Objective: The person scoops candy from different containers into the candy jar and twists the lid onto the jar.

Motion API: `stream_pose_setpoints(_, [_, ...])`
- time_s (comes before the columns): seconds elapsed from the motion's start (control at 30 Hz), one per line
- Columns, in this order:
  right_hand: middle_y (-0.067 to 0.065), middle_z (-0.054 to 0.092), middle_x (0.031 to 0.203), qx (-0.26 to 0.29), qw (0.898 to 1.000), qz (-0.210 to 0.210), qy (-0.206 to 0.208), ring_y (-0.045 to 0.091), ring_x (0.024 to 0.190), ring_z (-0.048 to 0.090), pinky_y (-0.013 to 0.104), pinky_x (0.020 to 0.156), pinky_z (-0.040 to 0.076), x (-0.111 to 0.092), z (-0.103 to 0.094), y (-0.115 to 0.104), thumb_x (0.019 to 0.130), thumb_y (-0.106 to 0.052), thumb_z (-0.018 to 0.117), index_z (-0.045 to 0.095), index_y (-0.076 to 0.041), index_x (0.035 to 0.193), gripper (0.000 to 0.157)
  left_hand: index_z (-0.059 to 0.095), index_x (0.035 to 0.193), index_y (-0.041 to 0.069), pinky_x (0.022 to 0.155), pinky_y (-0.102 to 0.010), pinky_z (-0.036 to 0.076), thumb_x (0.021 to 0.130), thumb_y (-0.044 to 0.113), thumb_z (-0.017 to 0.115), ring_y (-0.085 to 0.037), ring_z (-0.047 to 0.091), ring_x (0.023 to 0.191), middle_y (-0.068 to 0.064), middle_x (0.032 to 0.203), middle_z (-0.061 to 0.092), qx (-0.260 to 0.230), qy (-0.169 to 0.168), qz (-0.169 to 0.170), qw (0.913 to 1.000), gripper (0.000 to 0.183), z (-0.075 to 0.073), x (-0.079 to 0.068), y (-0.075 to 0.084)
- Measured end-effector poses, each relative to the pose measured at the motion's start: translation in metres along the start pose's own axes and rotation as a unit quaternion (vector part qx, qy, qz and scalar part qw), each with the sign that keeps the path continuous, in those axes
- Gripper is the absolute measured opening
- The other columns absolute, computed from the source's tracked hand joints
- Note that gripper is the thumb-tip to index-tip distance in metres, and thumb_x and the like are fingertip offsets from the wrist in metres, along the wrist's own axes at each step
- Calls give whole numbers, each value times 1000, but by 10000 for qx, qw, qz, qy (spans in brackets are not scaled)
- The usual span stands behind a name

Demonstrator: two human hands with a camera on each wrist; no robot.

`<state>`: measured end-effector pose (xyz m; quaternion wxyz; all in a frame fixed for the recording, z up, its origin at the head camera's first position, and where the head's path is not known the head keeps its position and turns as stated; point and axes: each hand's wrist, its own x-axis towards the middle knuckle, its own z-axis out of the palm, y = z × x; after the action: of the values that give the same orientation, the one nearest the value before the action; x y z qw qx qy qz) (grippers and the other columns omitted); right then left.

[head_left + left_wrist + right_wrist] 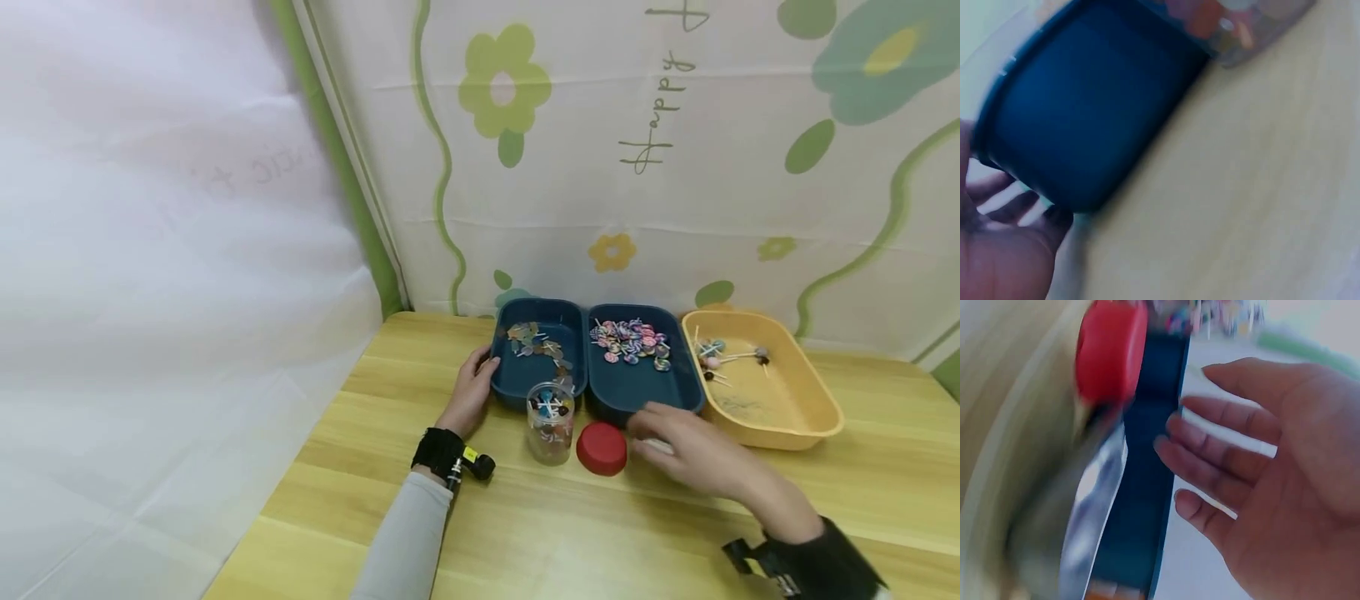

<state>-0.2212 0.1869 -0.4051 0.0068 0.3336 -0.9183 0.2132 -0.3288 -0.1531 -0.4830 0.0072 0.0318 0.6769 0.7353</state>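
Observation:
My left hand (470,392) holds the left side of a dark blue tray (501,385), with fingertips against its wall (1072,112) in the left wrist view. Brown, coin-like pieces and a few small sticks lie in that tray. In front stands a clear jar (550,446) without its lid, holding miniature lollipops (551,406). A red lid (602,448) rests on the table between the jar and my right hand (697,450). That hand is slightly blurred before the second blue tray (630,396); in the right wrist view its fingers (1210,450) are spread, gripping nothing visible.
Swirl-patterned miniature lollipops (630,340) fill the back of the second blue tray. A yellow tray (813,400) at the right holds several ball-headed ones. A printed curtain (570,208) hangs behind the wooden table (540,533). A blurred grey, shiny shape (1085,512) in the right wrist view is unclear.

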Motion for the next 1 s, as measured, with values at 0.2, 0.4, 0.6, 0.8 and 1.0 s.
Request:
stream_pose_setpoints(0.2, [4, 66, 114, -883, 9950, 174, -423, 20, 99, 55, 36, 74, 55, 26, 21, -36, 84, -27, 85, 69, -8, 126, 49, 46, 152, 11, 118, -49, 35, 108, 23, 54, -32, 36, 148, -12, 158, 42, 1335, 385, 560, 9887, 46, -8, -24, 20])
stream_pose_setpoints(0.4, [6, 65, 102, -963, 9901, 442, -915, 24, 93, 58, 42, 73, 57, 39, 27, -48, 77, -19, 91, 70, -8, 123, 53, 48, 151, 10, 111, -46, 45, 98, 0, 58, -32, 47, 138, -12, 151, 49, 1888, -781, 1215, 9713, 54, -3, -59, 64])
stream_pose_setpoints(0.6, [6, 66, 101, -1054, 9867, 593, -1087, 24, 93, 57, 44, 72, 57, 46, 27, -46, 75, -22, 92, 71, -9, 121, 53, 41, 156, 12, 113, -43, 43, 91, 7, 75, -24, 47, 141, -5, 158, 44, 2459, -2460, 1001, 9322, 74, 13, -85, 81])
stream_pose_setpoints(0.8, [3, 67, 101, -982, 9894, 577, -903, 22, 91, 57, 39, 65, 55, 34, -7, -58, 77, -32, 91, 71, -12, 122, 53, 51, 149, 13, 111, -32, 44, 85, 21, 87, -17, 54, 133, -2, 146, 56, 2625, -1987, 1100, 9378, 75, 33, -83, 68])
stream_pose_setpoints(1.0, [2, 65, 115, -635, 9977, 202, -154, 18, 96, 57, 28, 65, 54, 20, -68, -90, 84, -35, 85, 66, -13, 132, 56, 51, 147, 20, 111, -29, 43, 84, 24, 87, -13, 54, 132, 1, 145, 57, 2204, -2183, 1196, 9431, 73, 45, -83, 61])
